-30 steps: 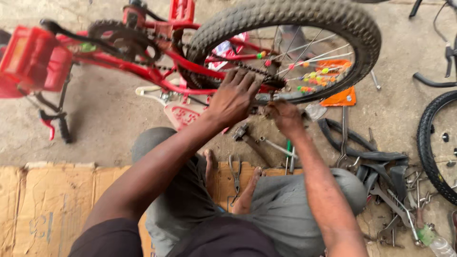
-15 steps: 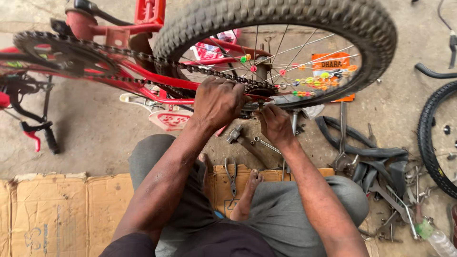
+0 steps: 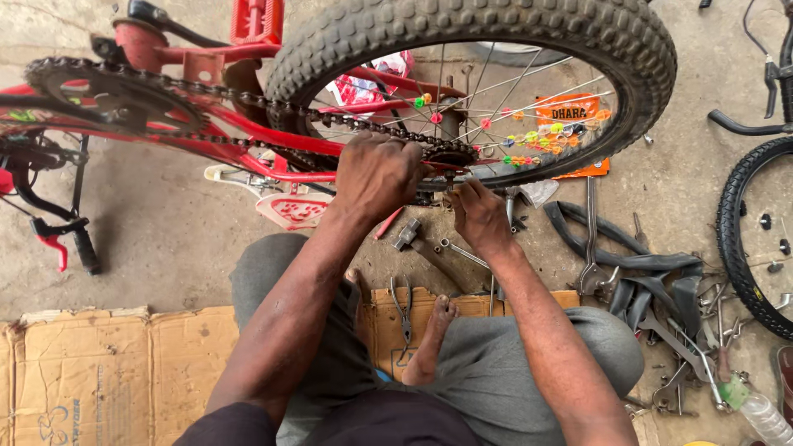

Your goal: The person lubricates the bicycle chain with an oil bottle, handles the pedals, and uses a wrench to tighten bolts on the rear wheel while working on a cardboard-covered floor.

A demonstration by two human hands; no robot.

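Observation:
A red child's bicycle (image 3: 215, 136) lies upturned in front of me, its knobbly rear wheel (image 3: 496, 41) up and its chain (image 3: 248, 103) running from the chainring to the rear sprocket. My left hand (image 3: 376, 173) is closed over the chain and frame stay beside the rear hub. My right hand (image 3: 479, 216) pinches at the axle end just below the hub; what its fingers hold is hidden. Coloured beads (image 3: 537, 140) sit on the spokes.
Tools lie on the concrete floor: a hammer (image 3: 413, 239), spanners (image 3: 591, 248), pliers (image 3: 403, 310) on flattened cardboard (image 3: 99, 372). Black rubber tube strips (image 3: 644, 264) and more tools are piled at right. Another bicycle tyre (image 3: 743, 239) stands at the right edge.
The view has shifted closer and to the right, so the bicycle sits further left in frame. Both hands have stayed at the rear hub, the left one sliding onto the chain.

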